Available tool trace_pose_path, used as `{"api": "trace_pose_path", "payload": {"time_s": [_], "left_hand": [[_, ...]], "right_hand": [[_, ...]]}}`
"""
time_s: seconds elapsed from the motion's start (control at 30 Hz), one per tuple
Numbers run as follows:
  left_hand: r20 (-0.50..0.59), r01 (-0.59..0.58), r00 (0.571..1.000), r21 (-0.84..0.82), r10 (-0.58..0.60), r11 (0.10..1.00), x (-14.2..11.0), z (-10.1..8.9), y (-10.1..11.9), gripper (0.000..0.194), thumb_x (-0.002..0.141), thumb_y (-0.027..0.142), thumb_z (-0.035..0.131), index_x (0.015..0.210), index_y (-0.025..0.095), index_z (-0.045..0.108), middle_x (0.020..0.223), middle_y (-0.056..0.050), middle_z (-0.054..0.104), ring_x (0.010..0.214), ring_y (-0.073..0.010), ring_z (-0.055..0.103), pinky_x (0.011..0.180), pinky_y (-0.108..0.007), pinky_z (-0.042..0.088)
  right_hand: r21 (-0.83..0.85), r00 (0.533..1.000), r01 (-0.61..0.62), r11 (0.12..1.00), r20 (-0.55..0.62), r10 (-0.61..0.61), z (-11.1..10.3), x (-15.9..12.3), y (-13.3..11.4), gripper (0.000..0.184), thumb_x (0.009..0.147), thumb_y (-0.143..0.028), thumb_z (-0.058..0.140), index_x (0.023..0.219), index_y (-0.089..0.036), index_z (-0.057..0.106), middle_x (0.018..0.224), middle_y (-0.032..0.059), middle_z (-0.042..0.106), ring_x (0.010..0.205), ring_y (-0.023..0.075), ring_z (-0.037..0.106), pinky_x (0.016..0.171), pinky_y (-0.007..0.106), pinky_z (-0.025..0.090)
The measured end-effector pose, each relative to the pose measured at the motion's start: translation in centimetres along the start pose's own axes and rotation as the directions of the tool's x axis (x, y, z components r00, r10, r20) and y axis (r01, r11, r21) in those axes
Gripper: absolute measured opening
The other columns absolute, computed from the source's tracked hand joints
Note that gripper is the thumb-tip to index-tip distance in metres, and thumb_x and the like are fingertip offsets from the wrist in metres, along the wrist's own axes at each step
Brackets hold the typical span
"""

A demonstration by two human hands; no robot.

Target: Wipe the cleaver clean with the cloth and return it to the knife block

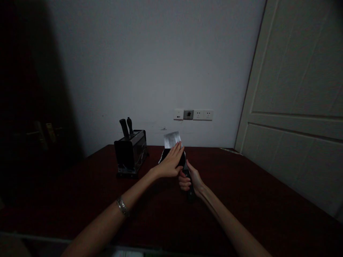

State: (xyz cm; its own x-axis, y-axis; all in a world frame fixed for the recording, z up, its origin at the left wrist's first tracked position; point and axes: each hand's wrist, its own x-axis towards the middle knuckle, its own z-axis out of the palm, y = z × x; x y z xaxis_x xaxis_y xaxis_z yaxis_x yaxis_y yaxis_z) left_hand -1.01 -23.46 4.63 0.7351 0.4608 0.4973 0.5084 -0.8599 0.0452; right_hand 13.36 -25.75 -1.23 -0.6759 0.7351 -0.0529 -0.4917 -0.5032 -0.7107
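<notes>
A cleaver with a broad, shiny metal blade (171, 139) is held up over the table, its blade pointing away from me. My right hand (191, 178) is wrapped round its black handle (191, 194). Across the blade lies my left hand (171, 160), palm down with the fingers stretched out. Under that hand is a black piece, perhaps a cloth (164, 154), with a white edge; it covers the lower part of the blade. How far it wraps round the blade is hidden.
On the dark red table (160, 210), to the left, stands a black knife block (130, 153) with shiny sides and two black handles (124, 127) sticking out of its top. Behind the table are a pale wall with sockets (198, 114) and, on the right, a white door (297, 142).
</notes>
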Motion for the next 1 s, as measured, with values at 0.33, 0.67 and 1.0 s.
{"api": "trace_pose_path", "payload": {"time_s": [0.33, 0.67, 1.0], "left_hand": [[-0.048, 0.028, 0.998, -0.009, -0.028, 1.000, 0.6, 1.1, -0.1, 0.088, 0.077, 0.026, 0.057, 0.142, 0.009, 0.000, 0.148, -0.021, -0.006, 0.135, -0.0260, -0.011, 0.110, -0.051, 0.010], [-0.023, -0.017, 1.000, -0.019, 0.016, 1.000, -0.3, 0.0, -0.3, 0.091, 0.076, 0.019, 0.060, 0.143, 0.011, 0.000, 0.148, -0.019, -0.009, 0.136, -0.0252, -0.012, 0.111, -0.049, 0.011], [-0.096, -0.018, 0.995, -0.049, 0.013, 0.999, 0.0, 0.7, -0.3, 0.093, 0.076, 0.023, 0.062, 0.143, 0.014, -0.002, 0.148, -0.018, -0.011, 0.136, -0.0266, -0.013, 0.110, -0.051, 0.011]], "right_hand": [[0.001, 0.999, 0.017, 1.000, -0.039, -0.016, -0.2, 0.1, 0.1, 0.067, 0.075, -0.076, 0.027, 0.046, -0.017, 0.038, 0.033, -0.0092, 0.021, 0.029, 0.0022, 0.011, 0.030, 0.016, 0.014], [-0.031, 1.000, 0.011, 0.999, -0.002, -0.011, -0.1, -0.1, 0.0, 0.066, 0.080, -0.072, 0.024, 0.047, -0.017, 0.041, 0.033, -0.0085, 0.023, 0.029, 0.0030, 0.011, 0.029, 0.016, 0.016], [0.012, 0.999, -0.007, 1.000, -0.043, 0.007, 0.2, -0.1, 0.0, 0.069, 0.084, -0.066, 0.017, 0.044, -0.016, 0.041, 0.033, -0.0078, 0.021, 0.028, 0.0033, 0.012, 0.030, 0.016, 0.014]]}}
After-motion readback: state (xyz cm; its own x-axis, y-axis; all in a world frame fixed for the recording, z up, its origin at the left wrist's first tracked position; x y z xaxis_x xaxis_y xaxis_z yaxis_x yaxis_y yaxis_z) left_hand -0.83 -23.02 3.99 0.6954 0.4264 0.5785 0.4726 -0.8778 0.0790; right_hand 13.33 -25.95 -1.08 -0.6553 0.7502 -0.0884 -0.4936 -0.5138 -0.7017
